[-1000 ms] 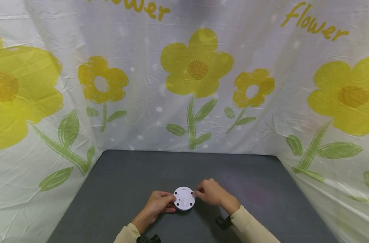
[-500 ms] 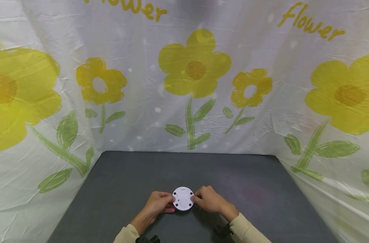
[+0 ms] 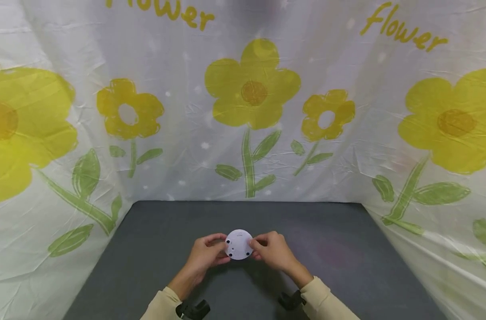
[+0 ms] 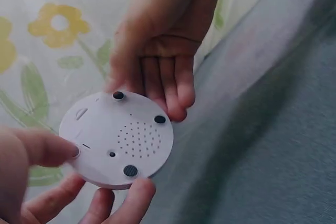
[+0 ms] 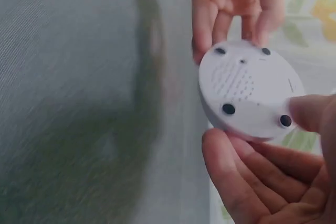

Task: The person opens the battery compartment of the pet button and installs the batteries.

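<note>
A round white device [image 3: 239, 244] is between my two hands, raised a little off the table, its flat underside towards me. Black round feet and a patch of small holes, like a speaker grille, show on that underside [image 4: 137, 139] in the left wrist view. My left hand [image 3: 202, 255] grips its left edge, thumb on the face and fingers beneath. On the opposite edge, my right hand [image 3: 275, 253] pinches it the same way, with the thumb near one foot in the right wrist view. The side of the device [image 5: 207, 106] facing away is hidden.
A dark grey table [image 3: 178, 218] lies beneath the hands. White curtains [image 3: 186, 155] printed with yellow flowers stand around its back and sides. Each wrist wears a black device [image 3: 192, 309] just by the sleeve.
My right hand has moved in and taken hold of the right edge. Both hands have then raised the white device off the table, away from me, and its face has tilted.
</note>
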The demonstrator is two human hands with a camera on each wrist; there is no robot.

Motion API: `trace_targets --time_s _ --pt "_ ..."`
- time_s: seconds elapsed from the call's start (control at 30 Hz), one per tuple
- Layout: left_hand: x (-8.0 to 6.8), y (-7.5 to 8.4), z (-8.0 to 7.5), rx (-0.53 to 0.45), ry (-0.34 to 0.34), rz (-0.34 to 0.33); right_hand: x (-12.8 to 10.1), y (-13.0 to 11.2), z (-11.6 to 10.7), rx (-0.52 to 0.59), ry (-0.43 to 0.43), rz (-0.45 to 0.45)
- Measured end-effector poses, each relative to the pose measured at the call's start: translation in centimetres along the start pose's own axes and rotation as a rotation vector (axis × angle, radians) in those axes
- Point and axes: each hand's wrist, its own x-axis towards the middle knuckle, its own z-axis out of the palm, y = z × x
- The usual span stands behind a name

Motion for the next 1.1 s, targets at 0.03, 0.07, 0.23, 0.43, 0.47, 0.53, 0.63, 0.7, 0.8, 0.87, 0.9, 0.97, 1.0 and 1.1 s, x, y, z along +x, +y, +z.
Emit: trace_targets --time_s 0.03,0.07,0.23,0.43,0.47,0.53,0.63,0.7,0.8,0.87,0.9,0.97,1.0,1.1 --pt "0.0 0.2 0.0 -0.012 0.011 0.003 0.0 -0.2 0.0 0.044 0.014 0.025" --pt "0.1 0.3 0.1 -0.027 0.018 0.01 0.1 -0.3 0.0 0.078 0.028 0.048" --pt "0.2 0.8 0.3 -0.063 0.049 0.065 0.3 -1.1 0.0 0.139 0.075 0.071" --pt "-0.1 1.6 0.6 0.009 0.06 0.116 0.3 -1.4 -0.1 0.052 0.099 -0.046" --pt "-0.1 1.7 0.5 0.044 0.057 0.126 0.2 -1.4 -0.1 0.037 0.101 -0.062" --pt "-0.2 1.9 0.3 0.11 0.051 0.147 0.2 -1.4 -0.3 0.025 0.097 -0.087" --pt "-0.3 2.0 0.1 0.187 0.031 0.196 0.1 -1.3 -0.4 0.021 0.082 -0.103" --pt "-0.2 2.0 -0.1 0.215 0.016 0.231 0.1 -1.2 -0.5 0.021 0.075 -0.116" --pt "0.1 1.8 -0.1 0.236 -0.002 0.284 0.1 -1.0 -0.5 0.019 0.066 -0.139" --pt "0.2 1.6 0.0 0.245 -0.011 0.309 0.1 -0.8 -0.5 0.011 0.059 -0.164" --pt "0.3 1.4 0.0 0.252 -0.014 0.316 0.1 -0.6 -0.4 0.003 0.053 -0.175" --pt "0.5 1.0 0.0 0.276 -0.021 0.328 0.1 -0.2 -0.3 -0.025 0.039 -0.194" --pt "0.6 0.8 0.0 0.295 -0.024 0.336 0.1 -0.1 -0.2 -0.045 0.032 -0.2" --pt "0.8 -0.3 0.0 0.405 -0.025 0.383 0.2 0.6 0.1 -0.106 0.006 -0.217"
